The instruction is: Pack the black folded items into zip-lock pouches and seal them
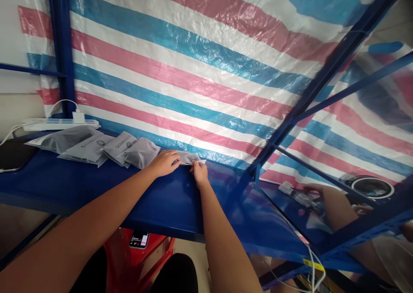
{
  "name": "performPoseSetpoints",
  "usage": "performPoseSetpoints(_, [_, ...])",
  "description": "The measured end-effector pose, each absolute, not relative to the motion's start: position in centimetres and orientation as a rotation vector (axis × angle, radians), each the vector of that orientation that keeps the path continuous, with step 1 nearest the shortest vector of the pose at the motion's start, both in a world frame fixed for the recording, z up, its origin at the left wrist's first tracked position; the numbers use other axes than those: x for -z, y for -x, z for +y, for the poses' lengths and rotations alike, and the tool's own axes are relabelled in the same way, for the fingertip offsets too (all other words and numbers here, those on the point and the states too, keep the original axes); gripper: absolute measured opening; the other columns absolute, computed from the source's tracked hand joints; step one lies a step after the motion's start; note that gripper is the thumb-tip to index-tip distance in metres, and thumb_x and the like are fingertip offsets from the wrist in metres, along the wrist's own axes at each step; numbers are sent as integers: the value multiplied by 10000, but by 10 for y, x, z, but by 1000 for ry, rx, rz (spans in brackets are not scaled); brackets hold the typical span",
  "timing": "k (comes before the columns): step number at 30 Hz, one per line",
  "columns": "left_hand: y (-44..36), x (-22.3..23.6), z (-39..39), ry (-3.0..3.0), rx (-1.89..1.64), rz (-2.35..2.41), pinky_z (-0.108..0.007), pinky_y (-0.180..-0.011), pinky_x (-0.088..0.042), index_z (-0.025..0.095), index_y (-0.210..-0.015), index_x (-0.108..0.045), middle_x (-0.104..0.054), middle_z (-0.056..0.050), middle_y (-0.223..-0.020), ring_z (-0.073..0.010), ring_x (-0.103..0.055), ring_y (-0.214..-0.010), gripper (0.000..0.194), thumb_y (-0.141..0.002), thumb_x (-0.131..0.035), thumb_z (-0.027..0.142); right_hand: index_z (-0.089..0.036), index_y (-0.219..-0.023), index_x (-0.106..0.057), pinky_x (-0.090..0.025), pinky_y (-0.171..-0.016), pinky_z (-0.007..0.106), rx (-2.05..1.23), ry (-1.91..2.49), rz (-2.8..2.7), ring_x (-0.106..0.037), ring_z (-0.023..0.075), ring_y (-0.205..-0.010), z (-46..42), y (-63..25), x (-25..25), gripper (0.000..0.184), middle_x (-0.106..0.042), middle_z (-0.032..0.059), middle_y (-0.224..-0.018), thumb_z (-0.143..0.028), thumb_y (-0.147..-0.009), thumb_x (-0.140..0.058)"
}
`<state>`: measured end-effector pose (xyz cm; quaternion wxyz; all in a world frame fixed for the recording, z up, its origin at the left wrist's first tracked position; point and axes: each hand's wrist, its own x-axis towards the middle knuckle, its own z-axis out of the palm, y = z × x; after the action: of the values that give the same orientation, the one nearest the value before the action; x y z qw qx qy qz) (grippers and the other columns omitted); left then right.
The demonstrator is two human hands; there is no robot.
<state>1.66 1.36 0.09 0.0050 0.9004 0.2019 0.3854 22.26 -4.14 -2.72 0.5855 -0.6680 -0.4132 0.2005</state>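
Note:
At the back of the blue shelf, my left hand (165, 162) rests over the near end of a pale plastic bag (186, 156), its fingers bent onto it. My right hand (199, 171) pinches the bag's right end between thumb and curled fingers. Part of this bag lies hidden behind both hands. Just left of my left hand is a row of frosted printed bags: a bulging one (142, 152), a lettered one (120, 143), a flatter one (85, 149) and a larger one (64, 138). They overlap one another.
A white power strip (61, 124) with a plug lies behind the bags, near a dark device (14, 155). Below the shelf, a phone (139, 239) lies on a red stool (125, 263). Blue frame bars (284, 125) slant at right; beyond them another person's arm (338, 207) reaches over small items.

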Motion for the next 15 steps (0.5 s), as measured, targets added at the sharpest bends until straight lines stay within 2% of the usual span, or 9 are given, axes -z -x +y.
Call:
performPoseSetpoints(5, [-12, 1, 20, -2772, -1214, 667, -358, -870, -472, 207, -919, -648, -663, -55, -1017, -232, -617, -992, 171, -931, -622, 376, -219, -600, -589, -413, -546, 266, -460, 1579, -965, -542, 161, -506, -43, -221, 24, 302, -600, -1, -506, -447, -798, -579])
performPoseSetpoints(12, [-14, 0, 17, -2720, -1273, 627, -348, -865, -465, 200, -899, -657, -659, -56, -975, -216, -613, -965, 180, -961, -573, 347, -222, -609, -575, -412, -547, 268, -446, 1597, -957, -562, 168, -514, -46, -218, 22, 288, -594, -5, -499, -445, -792, -585])
performPoseSetpoints(15, [-14, 0, 17, -2740, -1272, 648, -343, -851, -462, 199, -904, -650, -653, -53, -954, -214, -609, -949, 123, -949, -564, 276, -220, -607, -577, -412, -544, 266, -450, 1594, -954, -557, 164, -509, -47, -218, 21, 280, -595, -6, -497, -434, -787, -592])
